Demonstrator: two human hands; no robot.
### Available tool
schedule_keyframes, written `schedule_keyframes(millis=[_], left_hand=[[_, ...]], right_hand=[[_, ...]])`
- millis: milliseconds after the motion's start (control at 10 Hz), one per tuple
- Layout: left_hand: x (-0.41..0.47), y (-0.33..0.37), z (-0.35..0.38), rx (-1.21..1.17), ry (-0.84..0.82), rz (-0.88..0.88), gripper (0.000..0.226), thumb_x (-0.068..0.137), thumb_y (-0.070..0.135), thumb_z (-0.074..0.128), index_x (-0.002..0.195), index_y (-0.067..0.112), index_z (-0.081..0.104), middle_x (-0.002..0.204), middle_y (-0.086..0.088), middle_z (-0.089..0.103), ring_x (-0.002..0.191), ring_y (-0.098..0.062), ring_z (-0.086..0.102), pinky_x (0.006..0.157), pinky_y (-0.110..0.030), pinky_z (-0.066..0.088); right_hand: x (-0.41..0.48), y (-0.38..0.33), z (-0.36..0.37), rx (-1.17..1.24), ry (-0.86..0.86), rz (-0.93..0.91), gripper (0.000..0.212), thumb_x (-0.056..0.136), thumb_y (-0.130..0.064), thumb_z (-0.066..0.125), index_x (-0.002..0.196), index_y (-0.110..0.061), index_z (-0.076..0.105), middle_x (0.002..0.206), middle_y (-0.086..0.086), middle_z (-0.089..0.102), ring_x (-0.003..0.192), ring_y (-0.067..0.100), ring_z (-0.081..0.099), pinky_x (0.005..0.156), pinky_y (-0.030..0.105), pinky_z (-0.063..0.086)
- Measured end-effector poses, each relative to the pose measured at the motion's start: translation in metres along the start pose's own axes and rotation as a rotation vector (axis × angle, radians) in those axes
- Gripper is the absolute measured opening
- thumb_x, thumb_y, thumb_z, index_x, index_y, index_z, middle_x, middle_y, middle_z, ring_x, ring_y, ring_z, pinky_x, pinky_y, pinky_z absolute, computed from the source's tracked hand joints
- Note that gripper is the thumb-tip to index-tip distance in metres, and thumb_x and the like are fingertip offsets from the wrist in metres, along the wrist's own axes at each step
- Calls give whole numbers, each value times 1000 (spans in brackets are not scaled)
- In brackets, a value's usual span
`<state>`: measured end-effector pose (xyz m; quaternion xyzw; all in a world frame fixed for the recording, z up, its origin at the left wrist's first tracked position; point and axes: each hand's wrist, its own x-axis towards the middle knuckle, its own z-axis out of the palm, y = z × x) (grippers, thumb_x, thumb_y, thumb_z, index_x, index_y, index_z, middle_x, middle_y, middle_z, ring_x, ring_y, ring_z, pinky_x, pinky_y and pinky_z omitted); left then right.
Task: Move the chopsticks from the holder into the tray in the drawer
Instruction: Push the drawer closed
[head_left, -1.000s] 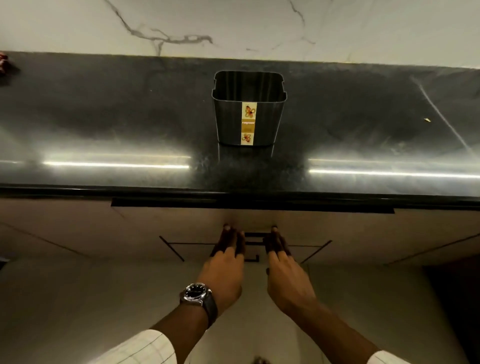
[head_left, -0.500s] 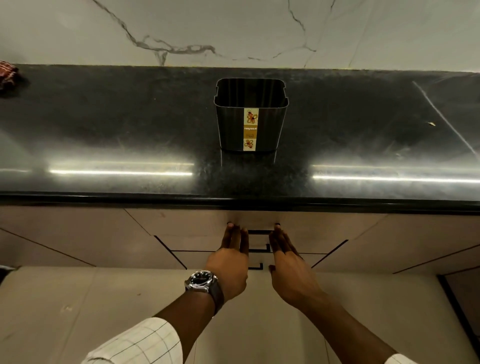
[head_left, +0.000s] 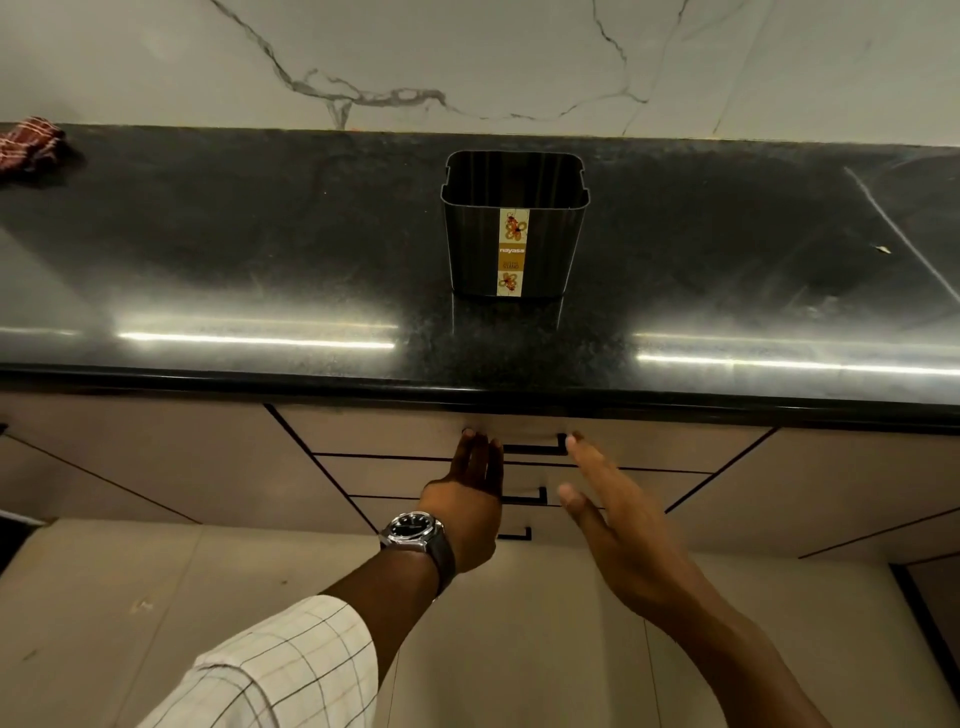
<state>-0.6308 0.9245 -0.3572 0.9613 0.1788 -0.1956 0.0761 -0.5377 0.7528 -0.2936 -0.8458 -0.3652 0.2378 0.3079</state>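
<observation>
left hand (head_left: 470, 506) reaching forward, fingers straight, right hand (head_left: 615, 525) likewise

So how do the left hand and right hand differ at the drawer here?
The left hand has a watch at its wrist; the right hand has none. The left hand's fingers lie close together; the right hand's thumb spreads out sideways. Both are open, fingers straight, reaching the top drawer front at either end of its black handle.

Black holder (head_left: 474, 249) on speckled black counter (head_left: 249, 249); white checked sleeve (head_left: 280, 670).
</observation>
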Motion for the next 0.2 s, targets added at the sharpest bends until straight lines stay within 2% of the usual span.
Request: schedule_keyframes(millis=[100,200], left_hand=[[4,0,2,5,-23,-4,89,102,24,45,156,8,-24,164,-18,-29,154,-35,-13,105,-41,47],[5,1,-4,25,-44,-29,91,100,27,47,157,6,-20,165,-18,-26,154,-33,-18,107,-47,47]], right_hand=[[-18,-23,-22,223,206,-53,52,104,-50,32,155,-38,26,162,-21,30,142,-19,28,114,7,30],[-57,-57,-67,583,372,-148,52,99,-52,38,147,-34,47,149,-29,49,133,-17,46,105,1,36]])
